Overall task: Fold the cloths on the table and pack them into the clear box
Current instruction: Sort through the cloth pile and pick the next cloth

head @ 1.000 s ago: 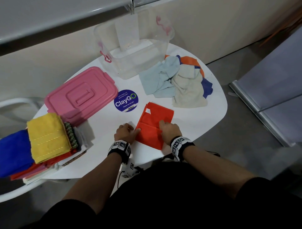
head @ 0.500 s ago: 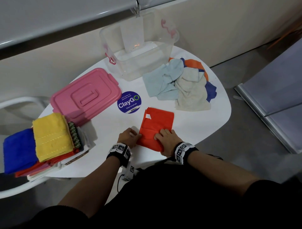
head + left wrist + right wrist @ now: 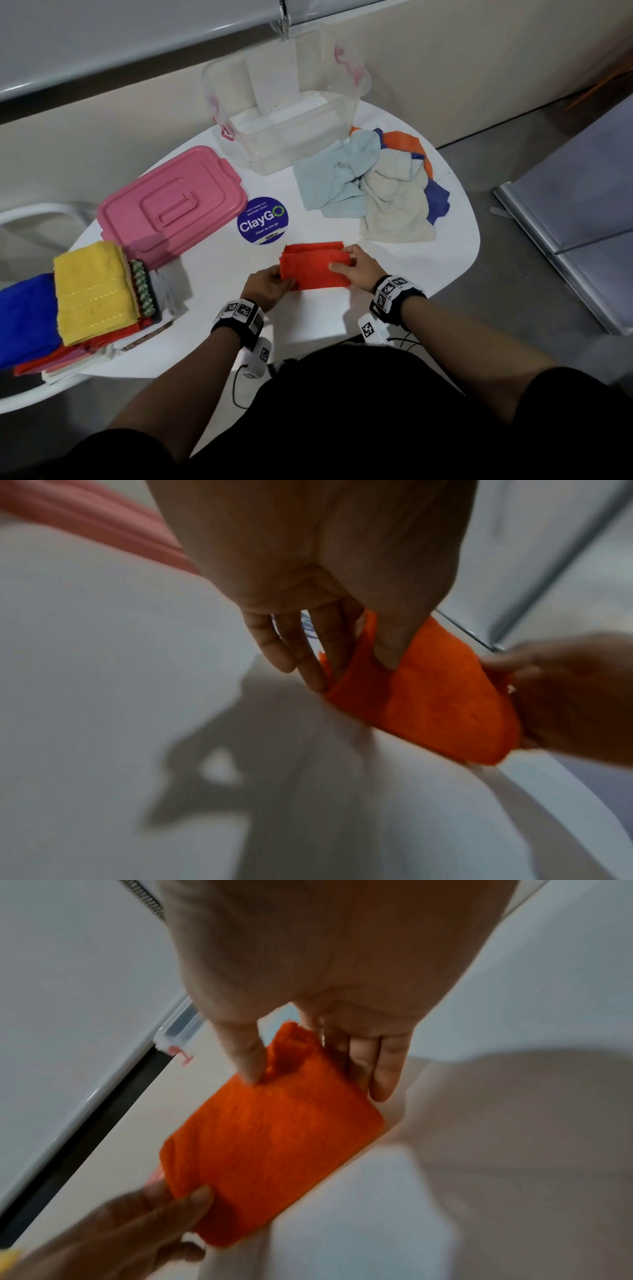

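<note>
A folded orange-red cloth is held just above the white table near its front edge. My left hand pinches its left end, thumb on top and fingers beneath, as the left wrist view shows on the cloth. My right hand pinches the right end the same way; the cloth fills the middle of the right wrist view. The clear box stands at the back of the table with nothing in it that I can see. A heap of unfolded cloths lies at the right.
A pink lid lies at the left, beside a round blue sticker. A stack of folded cloths, yellow and blue on top, sits at the table's left edge. A white chair stands behind it. A metal cabinet is at the right.
The orange-red cloth has been folded over again into a shorter, thicker packet, turned crosswise and lifted off the table. Both hands went from pressing it flat to pinching its ends.
</note>
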`<state>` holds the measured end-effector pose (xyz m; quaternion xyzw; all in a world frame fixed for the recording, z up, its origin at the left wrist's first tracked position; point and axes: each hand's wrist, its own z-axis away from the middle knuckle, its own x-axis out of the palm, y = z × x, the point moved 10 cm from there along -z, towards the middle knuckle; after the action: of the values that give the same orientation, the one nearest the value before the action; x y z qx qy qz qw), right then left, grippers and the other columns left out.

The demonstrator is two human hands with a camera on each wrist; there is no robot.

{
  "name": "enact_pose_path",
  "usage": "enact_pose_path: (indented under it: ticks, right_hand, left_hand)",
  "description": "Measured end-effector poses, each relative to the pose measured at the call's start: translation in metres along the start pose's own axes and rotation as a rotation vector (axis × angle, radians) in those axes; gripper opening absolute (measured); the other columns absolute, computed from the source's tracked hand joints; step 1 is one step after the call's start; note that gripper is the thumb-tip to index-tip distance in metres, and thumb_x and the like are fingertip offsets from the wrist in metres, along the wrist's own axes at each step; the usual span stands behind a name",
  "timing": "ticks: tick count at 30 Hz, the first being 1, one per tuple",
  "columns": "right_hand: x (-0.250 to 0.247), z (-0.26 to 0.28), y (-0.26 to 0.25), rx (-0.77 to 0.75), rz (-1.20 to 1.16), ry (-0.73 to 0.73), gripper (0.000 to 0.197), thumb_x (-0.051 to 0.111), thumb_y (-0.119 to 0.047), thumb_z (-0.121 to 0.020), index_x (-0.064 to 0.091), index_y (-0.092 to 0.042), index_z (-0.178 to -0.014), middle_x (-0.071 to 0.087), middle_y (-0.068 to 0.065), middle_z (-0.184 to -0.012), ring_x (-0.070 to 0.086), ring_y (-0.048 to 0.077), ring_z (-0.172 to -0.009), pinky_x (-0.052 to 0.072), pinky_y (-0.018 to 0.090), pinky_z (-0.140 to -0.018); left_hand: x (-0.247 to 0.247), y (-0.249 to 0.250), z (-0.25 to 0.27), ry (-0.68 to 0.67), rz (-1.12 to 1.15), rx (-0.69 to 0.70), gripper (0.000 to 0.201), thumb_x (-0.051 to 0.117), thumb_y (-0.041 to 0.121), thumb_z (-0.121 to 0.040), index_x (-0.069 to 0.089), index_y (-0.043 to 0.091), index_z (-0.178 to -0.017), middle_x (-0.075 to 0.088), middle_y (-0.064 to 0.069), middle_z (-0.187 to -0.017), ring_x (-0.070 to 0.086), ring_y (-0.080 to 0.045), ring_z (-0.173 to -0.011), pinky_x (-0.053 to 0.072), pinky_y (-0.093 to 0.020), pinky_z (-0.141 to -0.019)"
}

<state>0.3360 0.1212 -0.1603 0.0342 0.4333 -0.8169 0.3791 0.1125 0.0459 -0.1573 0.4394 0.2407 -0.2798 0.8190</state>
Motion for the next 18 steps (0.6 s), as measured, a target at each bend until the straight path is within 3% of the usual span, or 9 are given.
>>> enact_pose_path:
  ticks: [2, 5, 7, 9, 11, 15, 18]
  right_hand:
    - [-0.001, -0.008, 0.007, 0.022, 0.009, -0.028, 0.054, 0.078, -0.038, -0.079, 0.05, -0.024, -0.123, 0.063, -0.001, -0.107, 0.062, 0.019, -0.098, 0.046, 0.031, -0.09]
    - [-0.006, -0.018, 0.01, 0.025, 0.073, 0.012, 0.032, 0.07, -0.028, -0.088, 0.057, -0.02, -0.116, 0.068, 0.004, -0.108, 0.064, 0.022, -0.099, 0.049, 0.036, -0.094]
    - [-0.008, -0.021, 0.007, 0.038, 0.101, 0.019, 0.024, 0.065, -0.035, -0.09, 0.059, -0.02, -0.108, 0.067, 0.003, -0.107, 0.063, 0.022, -0.098, 0.048, 0.034, -0.088]
    - [-0.01, -0.022, 0.002, 0.06, 0.157, 0.013, 0.031, 0.057, -0.046, -0.093, 0.06, -0.016, -0.104, 0.066, 0.003, -0.104, 0.06, 0.022, -0.097, 0.042, 0.031, -0.08]
    - [-0.013, -0.024, -0.004, 0.067, 0.238, 0.029, 0.04, 0.046, -0.047, -0.098, 0.062, -0.011, -0.104, 0.066, 0.008, -0.105, 0.06, 0.028, -0.101, 0.04, 0.031, -0.08]
    - [-0.014, -0.03, -0.002, 0.078, 0.385, 0.039, 0.038, 0.044, -0.036, -0.1, 0.068, -0.007, -0.108, 0.069, 0.015, -0.112, 0.061, 0.034, -0.106, 0.046, 0.033, -0.088]
    - [-0.025, -0.032, 0.001, 0.08, 0.462, 0.073, 0.035, 0.052, -0.045, -0.095, 0.064, -0.014, -0.104, 0.069, 0.009, -0.103, 0.063, 0.03, -0.1, 0.048, 0.033, -0.083]
  left_hand:
    - [0.001, -0.009, -0.004, 0.016, 0.058, -0.098, 0.028, 0.062, 0.043, -0.091, 0.067, 0.019, -0.105, 0.072, -0.006, -0.101, 0.064, -0.027, -0.099, 0.041, -0.028, -0.083]
    - [0.002, -0.007, -0.006, 0.074, 0.15, -0.142, 0.039, 0.053, 0.054, -0.09, 0.063, 0.017, -0.099, 0.069, -0.005, -0.094, 0.063, -0.029, -0.095, 0.041, -0.029, -0.081]
    - [0.003, -0.002, -0.008, 0.123, 0.139, -0.146, 0.042, 0.047, 0.053, -0.096, 0.061, 0.013, -0.102, 0.068, -0.007, -0.095, 0.062, -0.029, -0.093, 0.041, -0.03, -0.078]
    - [0.002, -0.001, -0.011, 0.162, 0.11, -0.168, 0.043, 0.043, 0.052, -0.098, 0.058, 0.013, -0.103, 0.069, -0.009, -0.095, 0.064, -0.032, -0.092, 0.045, -0.033, -0.078]
    - [0.002, -0.001, -0.014, 0.187, 0.08, -0.197, 0.044, 0.041, 0.057, -0.094, 0.054, 0.016, -0.104, 0.07, -0.01, -0.094, 0.065, -0.035, -0.091, 0.05, -0.041, -0.082]
    - [0.003, -0.004, -0.02, 0.228, 0.084, -0.294, 0.039, 0.051, 0.051, -0.094, 0.048, 0.017, -0.112, 0.07, -0.014, -0.1, 0.065, -0.038, -0.097, 0.051, -0.045, -0.087]
    - [0.001, -0.007, -0.016, 0.282, 0.168, -0.396, 0.057, 0.057, 0.061, -0.086, 0.046, 0.015, -0.119, 0.067, -0.015, -0.106, 0.063, -0.037, -0.101, 0.051, -0.043, -0.087]
